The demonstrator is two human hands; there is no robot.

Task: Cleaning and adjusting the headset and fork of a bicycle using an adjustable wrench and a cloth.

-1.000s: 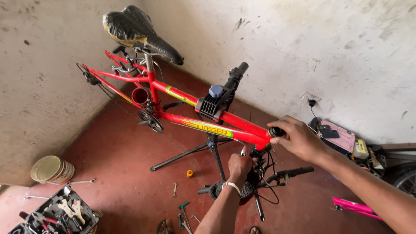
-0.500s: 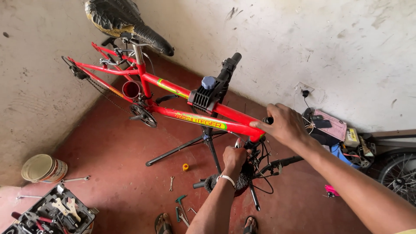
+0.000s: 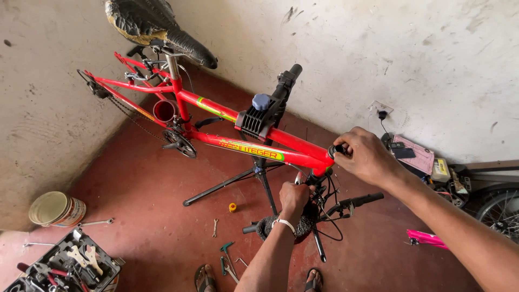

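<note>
A red bicycle frame with a worn black saddle hangs clamped in a black repair stand. My right hand grips the top of the head tube at the frame's front end. Below it, my left hand is closed around a part under the head tube, with a white band on the wrist. The black handlebar dangles by its cables just under the frame.
An open toolbox of spanners lies at the lower left beside a round tin. Loose spanners and a small yellow piece lie on the red floor. My sandalled feet are at the bottom. Clutter and a wheel stand at the right wall.
The view has shifted so the frame sits slightly higher and further left. Both hands stay at the head tube, with the left one now closed just under it.
</note>
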